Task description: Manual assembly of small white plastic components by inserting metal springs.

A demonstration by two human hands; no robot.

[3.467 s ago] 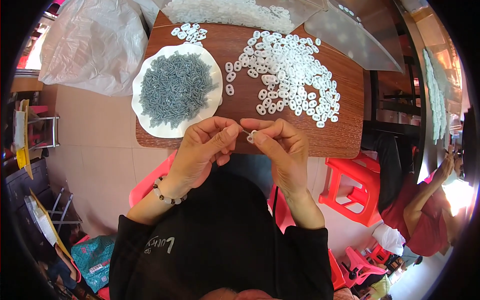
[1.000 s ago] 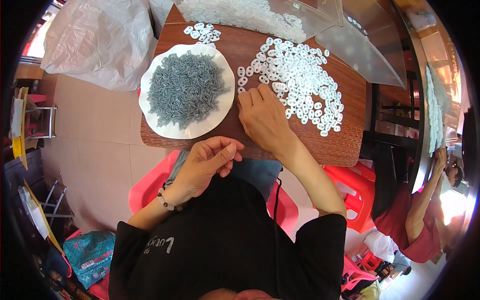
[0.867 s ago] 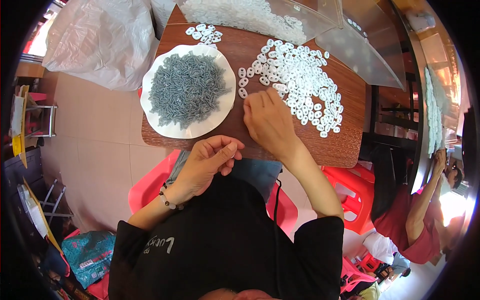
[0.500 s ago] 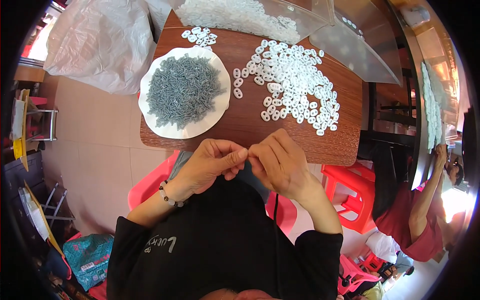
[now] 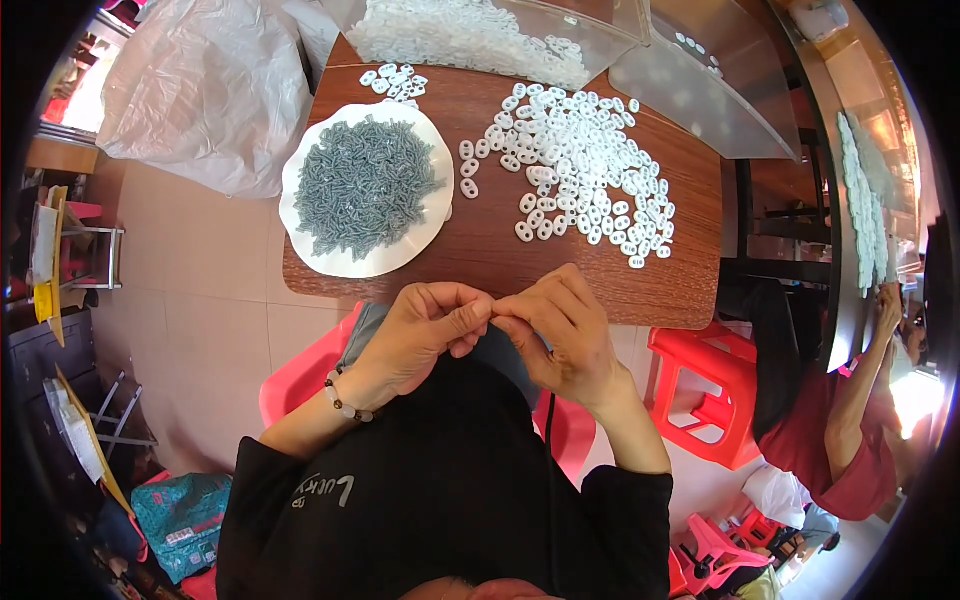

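Observation:
My left hand (image 5: 432, 335) and my right hand (image 5: 560, 335) meet over my lap, just off the table's near edge. Each is closed in a pinch of thumb and forefinger, the fingertips nearly touching. Whatever lies between the fingertips is too small to make out. Beyond my left hand stands a white scalloped plate (image 5: 448, 185) heaped with small grey-blue ribbed pieces (image 5: 365, 185). Many white oval two-holed plastic pieces (image 5: 580, 150) lie spread on the table to the right of the plate. A smaller cluster of white pieces (image 5: 395, 80) sits behind the plate.
The brown wooden table (image 5: 480, 265) carries a clear bin (image 5: 470, 40) of white pieces at its back. A large pale plastic bag (image 5: 205, 95) stands at left. Red stools (image 5: 705, 395) are at right, where another person's arm (image 5: 858, 385) reaches to a separate table.
My right hand's fingers have shifted slightly, with the thumb now lower and more apart from the curled fingers. My left hand keeps its pinch. The view has moved a little.

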